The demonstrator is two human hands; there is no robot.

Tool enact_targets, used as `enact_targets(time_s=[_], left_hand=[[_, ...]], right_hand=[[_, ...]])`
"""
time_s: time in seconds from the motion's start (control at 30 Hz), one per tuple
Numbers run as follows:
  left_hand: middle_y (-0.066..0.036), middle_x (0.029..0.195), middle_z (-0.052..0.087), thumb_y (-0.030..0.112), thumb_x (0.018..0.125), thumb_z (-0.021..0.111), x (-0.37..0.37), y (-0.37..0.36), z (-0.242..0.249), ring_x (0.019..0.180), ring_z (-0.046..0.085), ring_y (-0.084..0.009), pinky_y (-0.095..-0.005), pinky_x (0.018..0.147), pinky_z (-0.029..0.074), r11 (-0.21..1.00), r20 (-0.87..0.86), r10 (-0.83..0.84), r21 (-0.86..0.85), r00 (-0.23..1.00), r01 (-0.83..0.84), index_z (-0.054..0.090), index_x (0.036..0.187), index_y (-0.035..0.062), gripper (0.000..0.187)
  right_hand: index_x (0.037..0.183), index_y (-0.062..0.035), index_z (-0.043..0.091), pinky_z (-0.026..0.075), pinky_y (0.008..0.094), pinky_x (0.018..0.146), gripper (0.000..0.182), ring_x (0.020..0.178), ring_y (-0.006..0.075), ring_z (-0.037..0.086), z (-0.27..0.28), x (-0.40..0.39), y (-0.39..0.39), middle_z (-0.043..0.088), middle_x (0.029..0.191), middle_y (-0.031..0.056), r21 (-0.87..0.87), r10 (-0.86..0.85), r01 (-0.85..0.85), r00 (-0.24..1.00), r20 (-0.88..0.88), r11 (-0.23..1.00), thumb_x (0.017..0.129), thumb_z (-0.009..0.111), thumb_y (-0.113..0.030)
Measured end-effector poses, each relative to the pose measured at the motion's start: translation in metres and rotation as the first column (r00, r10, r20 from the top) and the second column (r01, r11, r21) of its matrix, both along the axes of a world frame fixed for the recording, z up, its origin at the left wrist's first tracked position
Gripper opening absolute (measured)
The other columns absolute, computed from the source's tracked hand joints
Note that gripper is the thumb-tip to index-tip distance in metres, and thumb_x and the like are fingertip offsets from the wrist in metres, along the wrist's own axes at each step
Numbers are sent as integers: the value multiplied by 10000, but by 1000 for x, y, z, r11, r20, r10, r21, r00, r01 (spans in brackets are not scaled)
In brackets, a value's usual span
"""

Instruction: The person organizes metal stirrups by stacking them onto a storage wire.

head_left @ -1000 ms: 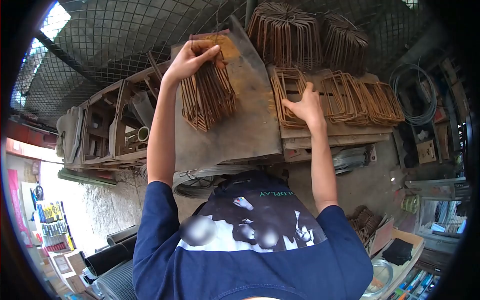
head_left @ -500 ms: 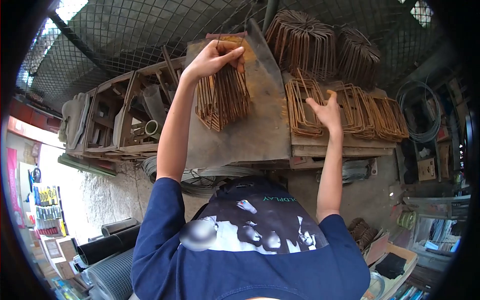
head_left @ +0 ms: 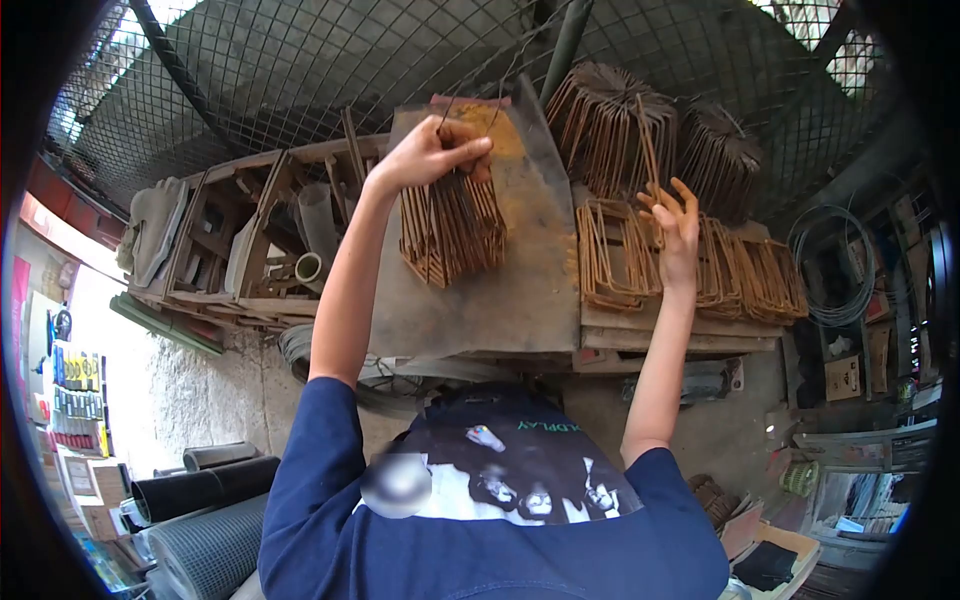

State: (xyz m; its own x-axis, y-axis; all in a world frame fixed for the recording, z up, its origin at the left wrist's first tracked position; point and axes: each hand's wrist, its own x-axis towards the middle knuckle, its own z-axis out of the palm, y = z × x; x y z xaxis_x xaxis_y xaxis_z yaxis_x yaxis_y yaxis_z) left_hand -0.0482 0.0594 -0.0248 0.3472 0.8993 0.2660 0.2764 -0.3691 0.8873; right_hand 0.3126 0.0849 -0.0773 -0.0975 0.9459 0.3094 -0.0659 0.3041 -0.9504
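Note:
My left hand (head_left: 440,155) is closed at the top of a bundle of rusty steel rebar stirrups (head_left: 453,235), which hangs below it over a grey metal sheet. Thin wire ends show above that hand. My right hand (head_left: 675,225) pinches a single rusty stirrup (head_left: 647,140), turned nearly edge-on and raised above the others. Just beneath it lies a row of overlapping rectangular stirrups (head_left: 615,260) on a wooden bench. The far fingers of the right hand are partly spread.
Two dark stacks of stirrups (head_left: 610,120) stand behind the row, against wire mesh (head_left: 420,50). Wooden compartments (head_left: 255,225) with pipe pieces are at left. Coiled wire (head_left: 830,265) hangs at right. Mesh rolls (head_left: 210,545) lie low at left.
My right hand, open over the row before, now has a stirrup between its fingers and has lifted it upright. My left hand still grips the bundle. The whole view has shifted slightly downward.

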Motion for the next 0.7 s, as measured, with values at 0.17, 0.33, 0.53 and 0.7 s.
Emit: enact_targets(time_s=[0.17,0.33,0.53,0.7], left_hand=[[-65,740,690,259,909,636,5,0,0,709,654,-106,-256,696,521,997,43,2,-73,999,1,666,851,-27,293],[-58,746,692,247,886,667,7,-4,0,707,654,-101,-246,683,522,998,45,20,-68,999,-17,684,885,-32,280],[-53,729,692,242,871,685,11,-6,2,696,646,-89,-235,680,517,996,56,10,-87,998,-5,705,902,-24,269],[-51,714,690,255,872,685,11,-6,2,683,639,-80,-231,662,508,998,18,6,-57,1000,-5,703,881,-19,275]], right_hand=[[1363,-17,281,473,338,909,739,1115,261,562,43,-21,18,499,1253,219,221,243,-207,959,-146,953,804,662,-312],[1334,-20,291,493,334,849,668,1066,254,589,60,-40,54,529,1214,198,213,247,-197,938,-243,957,832,662,-257],[1350,-7,258,514,294,814,721,1052,232,595,81,-46,82,528,1198,209,252,243,-183,942,-233,950,817,692,-221],[1372,8,231,494,320,897,844,1114,259,556,66,-55,75,503,1228,215,239,420,-402,907,-30,884,751,744,-244]])
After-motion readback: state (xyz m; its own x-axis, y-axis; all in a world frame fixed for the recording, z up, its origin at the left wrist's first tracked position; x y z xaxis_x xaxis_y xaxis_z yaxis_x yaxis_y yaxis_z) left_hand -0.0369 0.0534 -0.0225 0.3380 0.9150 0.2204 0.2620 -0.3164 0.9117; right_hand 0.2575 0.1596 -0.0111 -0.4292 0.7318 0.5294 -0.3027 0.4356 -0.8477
